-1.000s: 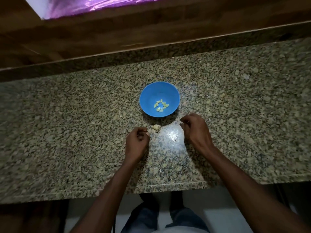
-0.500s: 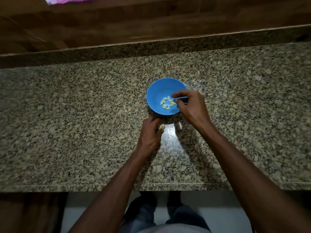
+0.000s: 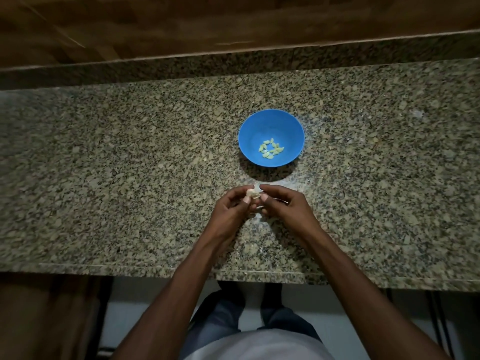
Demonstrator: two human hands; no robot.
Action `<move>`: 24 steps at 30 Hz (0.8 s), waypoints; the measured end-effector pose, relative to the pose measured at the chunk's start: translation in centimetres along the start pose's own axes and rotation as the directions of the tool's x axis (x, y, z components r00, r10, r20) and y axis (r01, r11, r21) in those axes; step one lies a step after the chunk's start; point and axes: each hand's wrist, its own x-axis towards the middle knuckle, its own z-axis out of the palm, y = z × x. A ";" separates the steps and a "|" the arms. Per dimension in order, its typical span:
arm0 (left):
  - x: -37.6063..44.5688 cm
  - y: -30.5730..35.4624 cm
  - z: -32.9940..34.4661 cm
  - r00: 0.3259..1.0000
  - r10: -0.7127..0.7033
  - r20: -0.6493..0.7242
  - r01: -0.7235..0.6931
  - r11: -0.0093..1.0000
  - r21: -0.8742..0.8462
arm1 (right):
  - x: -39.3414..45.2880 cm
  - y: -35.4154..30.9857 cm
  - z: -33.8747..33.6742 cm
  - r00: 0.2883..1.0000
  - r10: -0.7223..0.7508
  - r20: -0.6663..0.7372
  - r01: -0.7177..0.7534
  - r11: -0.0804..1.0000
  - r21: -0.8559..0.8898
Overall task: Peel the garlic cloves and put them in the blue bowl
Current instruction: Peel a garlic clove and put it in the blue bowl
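Observation:
A blue bowl (image 3: pixel 271 120) stands on the speckled granite counter (image 3: pixel 130 178), holding several pale peeled garlic cloves (image 3: pixel 270 148) at its bottom. Just in front of the bowl, my left hand (image 3: pixel 231 211) and my right hand (image 3: pixel 284 207) meet at the fingertips. Between them is a pale piece of unpeeled garlic (image 3: pixel 252 194). My left thumb and fingers pinch it, and my right thumb and forefinger touch its right side. Most of the garlic is hidden by the fingers.
The counter's front edge (image 3: pixel 155 268) runs below my forearms. A raised granite ledge (image 3: pixel 233 63) and wood panelling (image 3: pixel 233 19) lie behind the bowl. My legs and a pale floor show under the counter.
My right hand has come back from over the bowl and joined my left hand at the garlic. The view has shifted, so the bowl sits further right and higher.

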 end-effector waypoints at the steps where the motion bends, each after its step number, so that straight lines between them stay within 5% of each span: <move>1: -0.2 0.0 0.0 1.000 0.004 -0.003 -0.004 1.000 0.019 | 0.0 0.1 0.2 1.000 -0.009 0.009 0.008 1.000 0.005; 6: -1.5 0.5 -0.1 0.999 -0.002 -0.045 0.010 0.986 0.164 | -0.5 0.5 0.8 1.000 -0.026 -0.010 0.026 0.998 0.048; 13: -2.2 0.9 -1.0 0.970 0.242 -0.019 -0.213 0.884 0.417 | -0.4 1.1 0.9 0.997 -0.076 -0.011 0.075 0.995 -0.060; 24: -1.9 1.0 -1.2 0.924 0.381 -0.010 -0.291 0.721 0.629 | -0.9 1.1 1.2 0.980 -0.193 0.055 0.194 0.981 -0.015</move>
